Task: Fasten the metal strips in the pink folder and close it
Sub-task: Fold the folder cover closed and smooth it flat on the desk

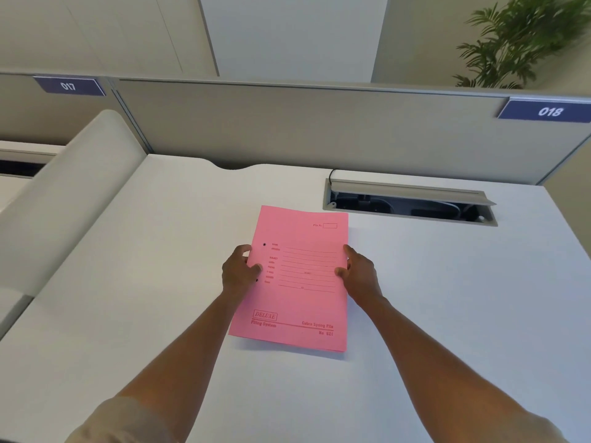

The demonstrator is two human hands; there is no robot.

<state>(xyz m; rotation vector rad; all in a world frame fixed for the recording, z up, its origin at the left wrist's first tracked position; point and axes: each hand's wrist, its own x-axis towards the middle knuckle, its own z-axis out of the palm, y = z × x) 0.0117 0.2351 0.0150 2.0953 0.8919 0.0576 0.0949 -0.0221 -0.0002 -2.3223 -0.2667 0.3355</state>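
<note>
The pink folder [297, 302] lies closed, front cover up, in the middle of the white desk [128, 314]. Printed lines and the words "Deluxe Filing System" show on its cover. Two small dark holes sit near its left edge. My left hand [238, 270] grips the folder's left edge, thumb on top. At the right edge my right hand [358, 271] holds the cover with its fingers on the paper. The metal strips are hidden inside.
An open cable tray [409, 203] with a raised lid is set into the desk behind the folder, to the right. A grey partition [303, 126] with labels 017 and 018 closes the back. A padded divider [73, 193] rises on the left. A plant [524, 39] stands far right.
</note>
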